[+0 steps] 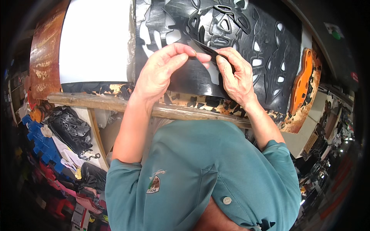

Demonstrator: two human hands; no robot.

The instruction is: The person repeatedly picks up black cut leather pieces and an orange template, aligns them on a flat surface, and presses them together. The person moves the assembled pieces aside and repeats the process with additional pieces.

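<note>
My right hand [237, 75] grips a thin, dark cut-out piece [206, 49] between thumb and fingers, raised above a black sheet [185, 79]. Beside it, my left hand [162, 71] is closed in a pinch, thumb against forefinger. Whatever sits between those fingertips, if anything, is too small to name. Rounded shapes and holes are cut through the sheet, and white shows through them. Several loose black cut-out shapes [223, 26] lie on its far part.
A white board [94, 42] lies to the left of the sheet. On the right rests an orange, long slotted piece [302, 81]. A wooden bar [185, 112] runs along the near edge, with black scraps behind it. At lower left are a black bundle [71, 129] and blue mats [42, 142].
</note>
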